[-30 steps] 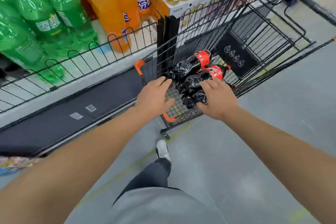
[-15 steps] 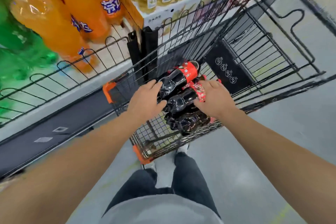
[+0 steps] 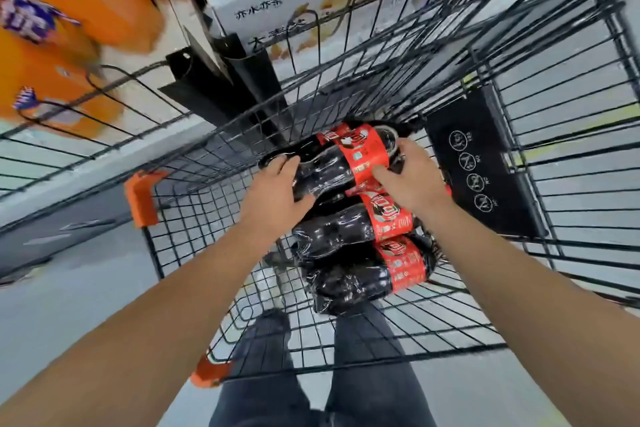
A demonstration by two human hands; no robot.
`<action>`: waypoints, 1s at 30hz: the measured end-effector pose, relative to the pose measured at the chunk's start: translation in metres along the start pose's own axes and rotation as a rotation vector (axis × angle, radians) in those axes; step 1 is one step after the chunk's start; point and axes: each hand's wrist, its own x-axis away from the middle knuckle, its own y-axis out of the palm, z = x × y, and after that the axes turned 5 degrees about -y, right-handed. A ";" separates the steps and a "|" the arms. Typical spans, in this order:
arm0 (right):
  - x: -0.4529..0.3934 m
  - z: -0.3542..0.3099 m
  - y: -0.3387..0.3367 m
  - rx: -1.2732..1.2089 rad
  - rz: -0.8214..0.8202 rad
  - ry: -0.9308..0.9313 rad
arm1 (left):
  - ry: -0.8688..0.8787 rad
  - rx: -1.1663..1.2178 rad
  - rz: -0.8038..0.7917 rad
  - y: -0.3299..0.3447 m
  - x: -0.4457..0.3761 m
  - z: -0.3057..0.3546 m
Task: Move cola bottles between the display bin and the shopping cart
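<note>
both hands are down in the shopping cart (image 3: 180, 215) at frame centre, working the top cola bottle (image 3: 332, 166) of a stack of three lying on their sides. left hand (image 3: 277, 194) wraps the dark lower body, fingers curled over it, thumb underneath. right hand (image 3: 408, 180) clamps the shoulder end just past the red label (image 3: 360, 158), fingers curled on it. so both are grasping that one bottle, neither is free. second cola bottle (image 3: 332, 229) sits directly below in the frame and touches it, third cola bottle (image 3: 360, 274) below that, all resting on the wire floor. looks like a lift-out toward the display bin (image 3: 104, 146) at left of frame, my read only. handling: large full pet bottles, so heavy, fairly stiff under pressure but the smooth plastic and glossy label will be slick. two-handed grip at body and shoulder is sensible, weight is shared and it can't pivot. neck would be a poor sole hold at this weight. caps are hidden. orange soda bottles (image 3: 62, 28) are blurred at upper left.
</note>
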 end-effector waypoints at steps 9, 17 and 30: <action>-0.099 0.038 0.042 -0.497 0.062 0.407 | -0.130 0.029 -0.128 0.044 -0.058 -0.007; -0.145 0.050 0.065 -0.834 0.178 0.542 | -0.229 0.340 -0.140 0.056 -0.064 -0.018; -0.076 -0.005 0.046 -1.001 0.311 0.388 | -0.165 0.548 0.100 0.048 -0.013 -0.023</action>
